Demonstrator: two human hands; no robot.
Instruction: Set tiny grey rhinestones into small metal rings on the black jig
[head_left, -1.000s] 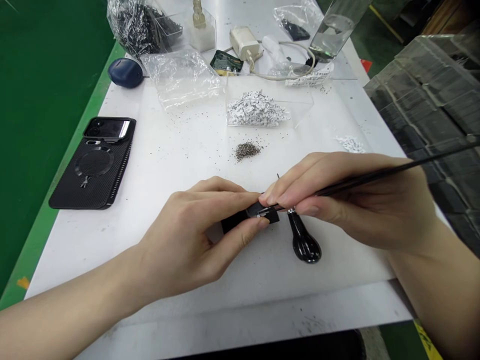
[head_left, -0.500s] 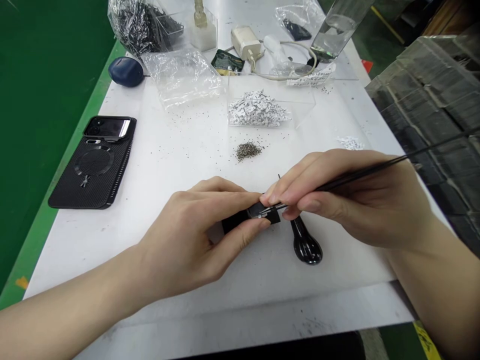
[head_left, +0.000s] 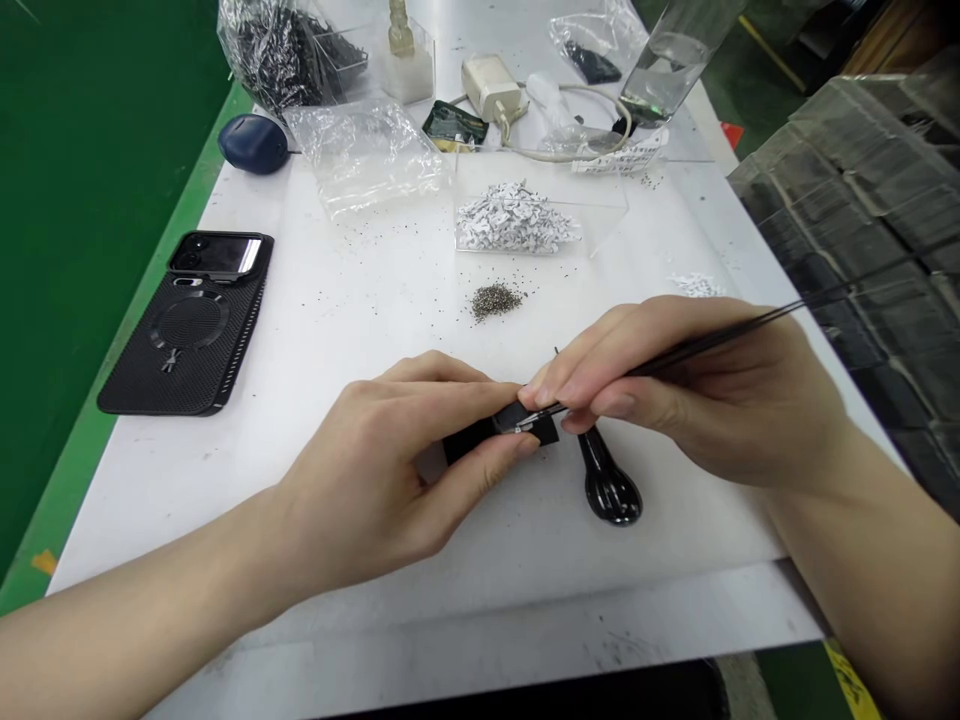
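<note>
My left hand [head_left: 405, 460] is closed round a small black block-shaped part [head_left: 466, 440], with thumb and fingertips pressing its sides. A tiny pale piece lies at the part's near edge. Pinched in my right hand [head_left: 697, 390] are black tweezers [head_left: 697, 347], whose tips touch or hover just over that pale piece; I cannot tell which. Beneath my right fingers lies a screwdriver with a glossy black bulbous handle [head_left: 611, 485], its thin shaft partly hidden. Beyond the hands sits a pile of tiny metallic bits [head_left: 495, 300], probably screws.
A clear tray [head_left: 600, 225] holds many small white pieces, with more white pieces [head_left: 697, 285] to its right. A black phone [head_left: 191, 320] and dark blue rounded object [head_left: 253, 143] lie left. Plastic bags [head_left: 367, 160], a charger [head_left: 491, 85] and a bottle stand behind. Clear boxes [head_left: 862, 150] are stacked right.
Both hands stay nearly in place. The rear end of the tweezers has dipped slightly, while their tips remain at the black part.
</note>
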